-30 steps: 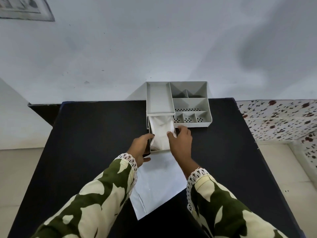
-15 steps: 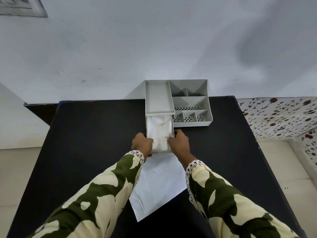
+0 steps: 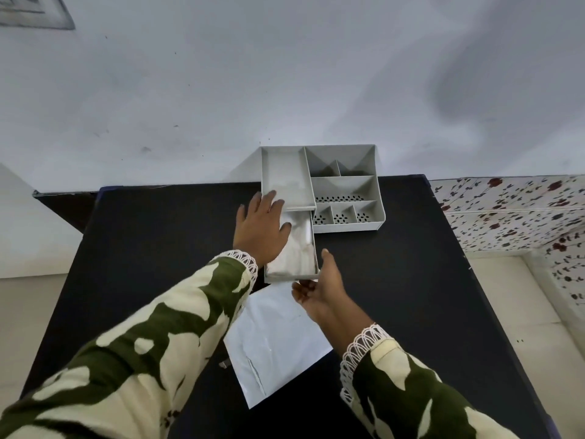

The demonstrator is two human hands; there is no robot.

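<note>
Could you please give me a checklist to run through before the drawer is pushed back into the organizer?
1. The drawer is pulled out of the organizer and sits straight: ok.
2. The white cloth is inside the drawer walls: cannot tell; the left hand covers its back part.
3. Slot is clear of the left hand: not ok; it spreads open over the drawer's back.
4. The right hand is at the drawer front: ok, open, no grip.
5. The paper is out of the way: ok; it lies nearer the person.

Drawer [image 3: 292, 276] part-hidden, wall pic [image 3: 31, 11] cut off
</note>
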